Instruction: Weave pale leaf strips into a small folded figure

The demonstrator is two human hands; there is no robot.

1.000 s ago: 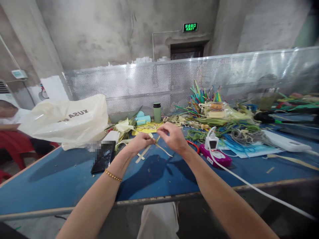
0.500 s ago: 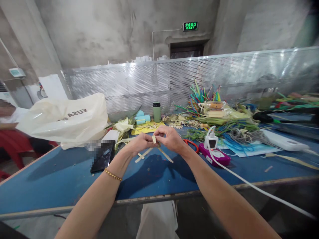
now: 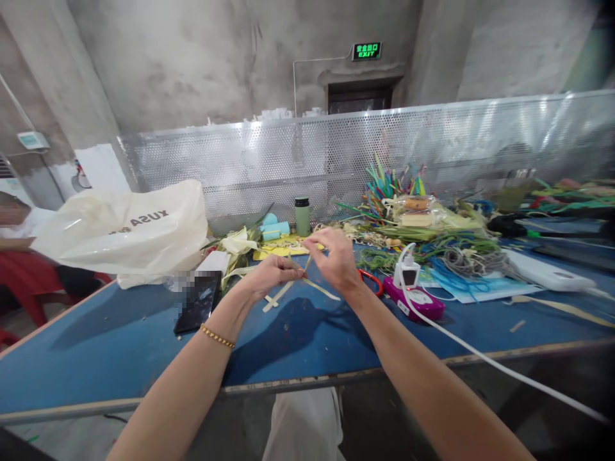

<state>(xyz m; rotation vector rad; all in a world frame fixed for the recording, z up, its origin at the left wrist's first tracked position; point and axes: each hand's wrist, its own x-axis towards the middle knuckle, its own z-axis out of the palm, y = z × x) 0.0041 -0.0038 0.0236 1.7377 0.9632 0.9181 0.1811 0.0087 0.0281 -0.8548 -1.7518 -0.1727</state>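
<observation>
My left hand (image 3: 271, 275) pinches pale, flat plant strips (image 3: 284, 294) where they cross at its fingertips. Their ends fan out downward over the blue table (image 3: 158, 368), one to the left and one to the right. A little higher and to the right, my right hand (image 3: 335, 256) has thumb and index finger closed on another end of the strips, which rises from the left fingertips. The exact crossing is partly covered by my left fingers. Below the hands, another short pale strip lies near the left-hand end.
A dark phone (image 3: 198, 304) and a large cream plastic bag (image 3: 125, 230) are on the left. Behind stands a green bottle (image 3: 302, 218). On the right are red-handled scissors (image 3: 372, 279), a purple power block (image 3: 418, 306) with a white cable, and heaped coloured cords (image 3: 442, 250).
My right hand has moved up and right, away from the left fingertips, drawing one strip end with it. The left hand has stayed nearly in place.
</observation>
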